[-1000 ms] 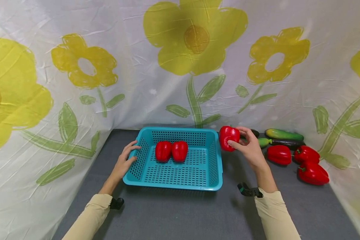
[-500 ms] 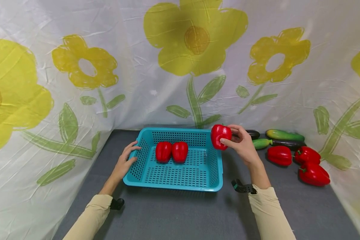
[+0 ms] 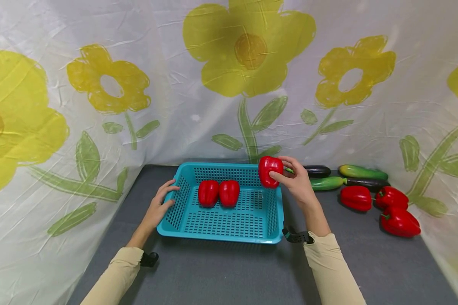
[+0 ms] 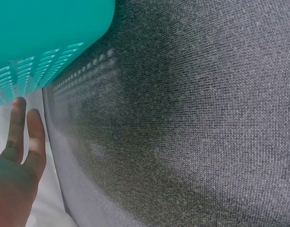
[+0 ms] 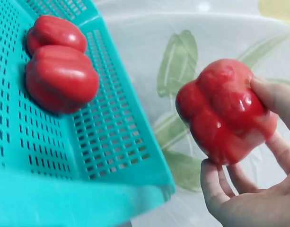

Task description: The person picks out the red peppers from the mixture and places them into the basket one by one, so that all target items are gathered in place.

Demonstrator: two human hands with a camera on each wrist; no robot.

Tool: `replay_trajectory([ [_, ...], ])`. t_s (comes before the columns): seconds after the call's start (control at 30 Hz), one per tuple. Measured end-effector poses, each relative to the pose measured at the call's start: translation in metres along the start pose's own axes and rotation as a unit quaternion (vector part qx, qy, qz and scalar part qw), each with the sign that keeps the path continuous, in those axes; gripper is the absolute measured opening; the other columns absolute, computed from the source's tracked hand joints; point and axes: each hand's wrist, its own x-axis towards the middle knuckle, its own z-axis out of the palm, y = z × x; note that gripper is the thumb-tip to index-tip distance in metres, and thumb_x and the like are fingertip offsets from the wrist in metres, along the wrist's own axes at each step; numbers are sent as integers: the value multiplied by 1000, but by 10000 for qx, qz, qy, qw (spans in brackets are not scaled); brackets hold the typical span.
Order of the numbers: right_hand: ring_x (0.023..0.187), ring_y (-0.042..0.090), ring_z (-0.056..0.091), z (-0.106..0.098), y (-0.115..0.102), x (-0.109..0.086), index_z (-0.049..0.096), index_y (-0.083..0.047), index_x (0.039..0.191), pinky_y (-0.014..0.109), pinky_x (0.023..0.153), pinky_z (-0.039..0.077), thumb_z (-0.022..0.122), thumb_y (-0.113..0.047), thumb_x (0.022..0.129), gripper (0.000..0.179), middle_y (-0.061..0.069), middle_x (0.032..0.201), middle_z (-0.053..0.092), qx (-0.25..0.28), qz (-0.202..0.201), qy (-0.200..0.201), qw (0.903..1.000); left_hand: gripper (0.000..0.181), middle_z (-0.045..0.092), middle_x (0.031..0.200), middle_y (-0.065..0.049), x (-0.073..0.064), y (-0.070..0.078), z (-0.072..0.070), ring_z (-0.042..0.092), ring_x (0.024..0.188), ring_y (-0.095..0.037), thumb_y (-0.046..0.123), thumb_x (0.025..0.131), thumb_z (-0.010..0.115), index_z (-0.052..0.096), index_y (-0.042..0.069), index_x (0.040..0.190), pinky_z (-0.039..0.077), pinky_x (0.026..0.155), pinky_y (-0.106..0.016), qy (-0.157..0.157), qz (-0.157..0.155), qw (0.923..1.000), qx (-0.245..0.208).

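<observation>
While the right hand (image 3: 299,184) pinches a red bell pepper (image 3: 269,169) by the far right corner of the turquoise basket (image 3: 221,238), too low a carry, judging by the head view, could clip the rim. In the left wrist view, the left hand (image 4: 17,175) extends its fingers near the basket's side, contact unclear; weak bracing might let it slide. In the right wrist view, glossy skin could slip from that fingertip hold.

Right hand (image 5: 265,194) gripping a red pepper (image 5: 225,111), teal basket (image 5: 130,161) alongside holding two red peppers (image 5: 62,78)
</observation>
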Motion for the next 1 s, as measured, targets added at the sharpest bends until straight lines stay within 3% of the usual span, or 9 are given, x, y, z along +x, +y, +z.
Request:
replay_trajectory([
  [0.1,117,40,56,7,0,3,50,-2,144,50,90,51,73,-10,94,55,18,140,50,11,52,-50,10000,41,29,159,-18,0,-1,0,20,147,-42,-13,94,50,56,-6,135,28,100,-37,-12,20,10000,-18],
  [0.23,120,39,53,16,2,5,52,-4,142,58,91,48,75,-9,92,55,17,141,51,-43,117,-46,9999,42,29,159,-21,1,-2,0,20,146,-44,-13,94,50,56,-7,135,28,101,-40,-16,41,10000,53],
  [0.57,123,39,52,37,11,11,53,-8,144,50,89,52,76,-14,92,57,15,141,50,133,331,-50,9994,41,29,159,-18,2,-2,1,19,148,-41,-14,94,48,57,-6,133,22,103,-61,32,31,10000,25],
  [1.0,123,40,54,57,24,17,55,-4,143,54,91,50,76,-9,92,56,17,144,49,93,624,-38,9980,40,30,158,-19,1,0,1,20,146,-44,-13,94,49,57,-6,133,25,102,-60,34,92,10000,6],
])
